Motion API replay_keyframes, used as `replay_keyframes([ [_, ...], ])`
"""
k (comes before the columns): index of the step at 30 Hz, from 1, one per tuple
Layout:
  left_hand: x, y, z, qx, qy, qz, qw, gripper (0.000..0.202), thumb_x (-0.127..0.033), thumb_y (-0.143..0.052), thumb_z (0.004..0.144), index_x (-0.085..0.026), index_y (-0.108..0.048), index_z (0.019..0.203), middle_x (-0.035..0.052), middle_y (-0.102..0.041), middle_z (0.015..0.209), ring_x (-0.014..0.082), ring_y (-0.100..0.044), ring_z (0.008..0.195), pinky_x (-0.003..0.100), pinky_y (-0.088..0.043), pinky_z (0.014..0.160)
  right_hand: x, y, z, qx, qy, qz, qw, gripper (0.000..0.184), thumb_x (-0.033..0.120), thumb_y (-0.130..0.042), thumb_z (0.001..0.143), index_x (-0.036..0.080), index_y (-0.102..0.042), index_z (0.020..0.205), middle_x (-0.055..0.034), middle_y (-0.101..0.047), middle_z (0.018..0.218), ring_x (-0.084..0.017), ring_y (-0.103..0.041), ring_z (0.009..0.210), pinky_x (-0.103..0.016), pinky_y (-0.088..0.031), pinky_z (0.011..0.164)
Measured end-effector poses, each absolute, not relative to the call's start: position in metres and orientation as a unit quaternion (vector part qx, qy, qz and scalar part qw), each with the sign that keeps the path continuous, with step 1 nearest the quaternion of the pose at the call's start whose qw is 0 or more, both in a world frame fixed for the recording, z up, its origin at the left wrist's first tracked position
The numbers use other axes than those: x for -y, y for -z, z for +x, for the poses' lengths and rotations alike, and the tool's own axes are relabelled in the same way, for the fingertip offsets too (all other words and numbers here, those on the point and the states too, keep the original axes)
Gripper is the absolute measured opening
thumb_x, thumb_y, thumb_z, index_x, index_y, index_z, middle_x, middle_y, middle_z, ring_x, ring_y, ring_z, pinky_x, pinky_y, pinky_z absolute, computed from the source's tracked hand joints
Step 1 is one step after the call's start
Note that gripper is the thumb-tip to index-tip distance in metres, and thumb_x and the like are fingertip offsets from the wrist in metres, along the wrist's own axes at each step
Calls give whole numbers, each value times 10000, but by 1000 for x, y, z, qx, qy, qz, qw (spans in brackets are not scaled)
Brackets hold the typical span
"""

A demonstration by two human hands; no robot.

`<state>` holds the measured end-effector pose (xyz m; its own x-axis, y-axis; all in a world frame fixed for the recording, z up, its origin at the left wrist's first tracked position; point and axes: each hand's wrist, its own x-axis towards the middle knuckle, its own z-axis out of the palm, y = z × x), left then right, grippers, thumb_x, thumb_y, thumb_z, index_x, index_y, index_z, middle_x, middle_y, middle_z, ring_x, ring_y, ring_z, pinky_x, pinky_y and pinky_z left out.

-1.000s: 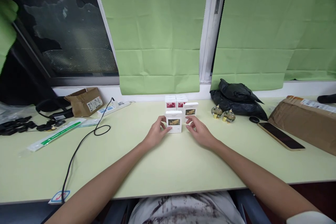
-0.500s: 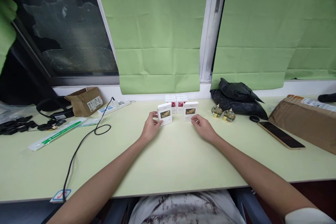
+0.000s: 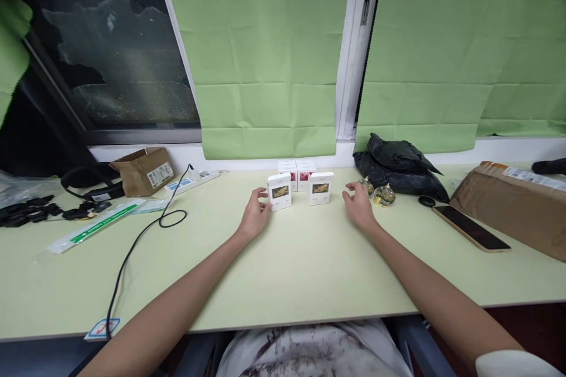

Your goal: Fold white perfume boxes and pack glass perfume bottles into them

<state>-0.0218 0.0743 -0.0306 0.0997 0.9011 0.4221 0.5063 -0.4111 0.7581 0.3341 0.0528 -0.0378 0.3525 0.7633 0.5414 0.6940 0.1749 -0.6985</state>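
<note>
My left hand holds the left side of a small white box with a gold picture, which stands upright on the pale green table. A matching white box stands just to its right. Behind them stand two white boxes with red pictures. My right hand is open, fingers spread, right of the boxes and close to two small glass bottles with gold caps; its fingertips are nearly at the nearer bottle.
A black plastic bag lies behind the bottles. A phone and a brown parcel lie at the right. At the left are a small cardboard box, a power strip, a black cable and a long packet.
My left hand carried the near gold-picture box left and back, setting it beside the other one. My right hand let go and moved right toward the glass bottles.
</note>
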Motion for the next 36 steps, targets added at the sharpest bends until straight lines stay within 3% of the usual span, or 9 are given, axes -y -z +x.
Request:
replay_keyframes([
  [2,-74,31,-21,-502,-451,705,219,496,-242,-599,934,-254,-390,1383,91,-575,1320,154,-654,847,350,-556,813,-57,40,342,537,-9,-648,540,376,354,-521,893,180,-581,1221,-180,-489,1341,-213,-635,828,-432,-519,896],
  [4,-73,31,-20,-510,-450,699,221,537,-266,-622,929,-253,-368,1401,96,-557,1328,156,-657,858,357,-556,824,-61,42,349,519,23,-647,558,425,329,-532,874,174,-562,1269,-201,-413,1429,-263,-628,1051,-431,-512,967],
  [6,-71,30,-19,-515,-448,696,223,581,-288,-637,926,-257,-338,1423,101,-536,1342,156,-661,864,359,-555,823,-64,43,356,503,42,-656,562,488,326,-536,868,175,-530,1332,-203,-348,1520,-305,-528,1290,-449,-468,1067],
  [9,-68,30,-18,-519,-440,697,228,630,-310,-643,929,-263,-295,1452,109,-508,1363,152,-664,864,353,-555,810,-67,45,365,502,33,-672,544,572,325,-508,884,158,-476,1431,-209,-342,1578,-327,-441,1415,-482,-416,1142],
  [16,-67,31,-17,-520,-431,697,239,719,-341,-678,907,-273,-253,1483,118,-483,1392,145,-651,856,337,-544,787,-72,48,377,545,7,-687,480,572,330,-467,910,176,-539,1455,-143,-361,1646,-321,-434,1464,-480,-366,1208],
  [23,-67,32,-17,-516,-437,693,250,743,-356,-694,891,-281,-254,1486,110,-483,1391,139,-629,846,332,-534,783,-77,50,379,563,-3,-692,452,659,352,-494,919,91,-460,1523,-199,-232,1695,-333,-364,1517,-451,-314,1251],
  [36,-67,32,-17,-516,-429,702,240,737,-363,-683,903,-280,-248,1493,114,-493,1380,141,-634,849,312,-534,749,-81,50,384,583,29,-654,481,521,342,-517,918,158,-588,1400,-173,-446,1552,-313,-503,1388,-472,-419,1171],
])
